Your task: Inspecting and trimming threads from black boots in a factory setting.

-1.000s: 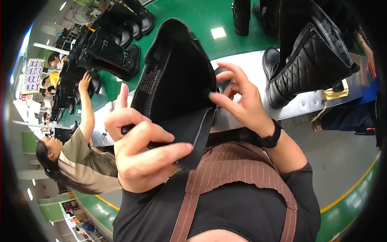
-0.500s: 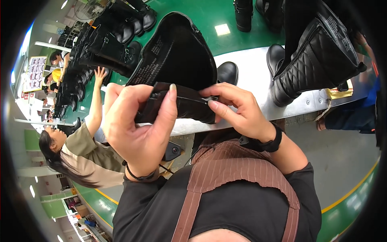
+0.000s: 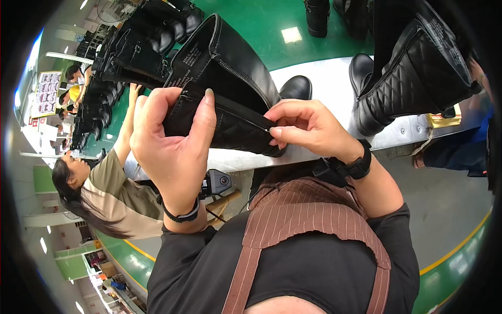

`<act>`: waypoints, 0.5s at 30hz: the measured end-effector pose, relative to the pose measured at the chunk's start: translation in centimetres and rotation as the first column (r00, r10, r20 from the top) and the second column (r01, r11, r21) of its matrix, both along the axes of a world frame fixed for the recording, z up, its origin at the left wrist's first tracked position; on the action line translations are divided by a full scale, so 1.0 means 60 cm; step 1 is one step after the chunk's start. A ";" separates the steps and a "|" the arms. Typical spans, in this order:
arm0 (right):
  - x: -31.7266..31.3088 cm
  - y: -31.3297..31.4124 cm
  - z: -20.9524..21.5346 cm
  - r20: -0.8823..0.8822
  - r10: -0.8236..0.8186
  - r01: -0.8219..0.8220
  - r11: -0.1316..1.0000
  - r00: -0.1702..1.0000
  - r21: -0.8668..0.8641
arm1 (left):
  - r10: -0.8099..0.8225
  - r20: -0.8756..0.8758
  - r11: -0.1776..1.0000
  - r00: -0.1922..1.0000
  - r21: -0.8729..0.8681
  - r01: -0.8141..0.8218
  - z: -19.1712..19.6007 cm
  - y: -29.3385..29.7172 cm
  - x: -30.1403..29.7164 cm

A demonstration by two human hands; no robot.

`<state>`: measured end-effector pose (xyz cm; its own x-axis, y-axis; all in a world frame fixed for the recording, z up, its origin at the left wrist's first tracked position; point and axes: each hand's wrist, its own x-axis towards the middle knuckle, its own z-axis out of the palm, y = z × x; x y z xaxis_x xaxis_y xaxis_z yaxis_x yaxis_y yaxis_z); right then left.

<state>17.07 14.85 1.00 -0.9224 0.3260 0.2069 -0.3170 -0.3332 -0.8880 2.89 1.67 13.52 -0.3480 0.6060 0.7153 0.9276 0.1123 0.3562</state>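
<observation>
Over the grey bench (image 3: 334,86), just above the brown striped apron (image 3: 308,220), a tall black boot (image 3: 230,89) is held up off the surface, its open top toward the person and its toe pointing off to about one o'clock. The left hand (image 3: 172,141) wraps the quilted upper edge of the shaft, thumb on the near side and fingers (image 3: 206,112) curled together over the rim. The right hand (image 3: 308,131), at three o'clock from the boot's opening, has its fingertips (image 3: 274,131) pressed together, pinching what looks like the zip pull or the end of the zip; the pull itself is too small to make out. To do this well, the left hand should keep the shaft taut and straight along the zip line while the right draws evenly, so no lining catches in the teeth. Its leather is smooth on the leg, quilted in a diamond stitch at the cuff, with a pale printed lining inside. A second quilted boot (image 3: 418,78) stands on the bench at two o'clock, more boots (image 3: 136,47) line the green belt (image 3: 261,23) at eleven o'clock, and a co-worker (image 3: 104,193) reaches up at nine o'clock
</observation>
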 end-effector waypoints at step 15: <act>-0.002 -0.027 0.003 -0.135 -0.415 0.436 0.858 0.900 0.273 | 0.002 0.278 1.000 0.960 0.005 -0.004 -0.006 0.008 -0.019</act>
<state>16.92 13.22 1.16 -0.6876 0.5990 0.4104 -0.4326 0.1160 -0.8941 1.78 2.17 13.16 -0.5358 0.6010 0.5931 0.7914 0.1125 0.6009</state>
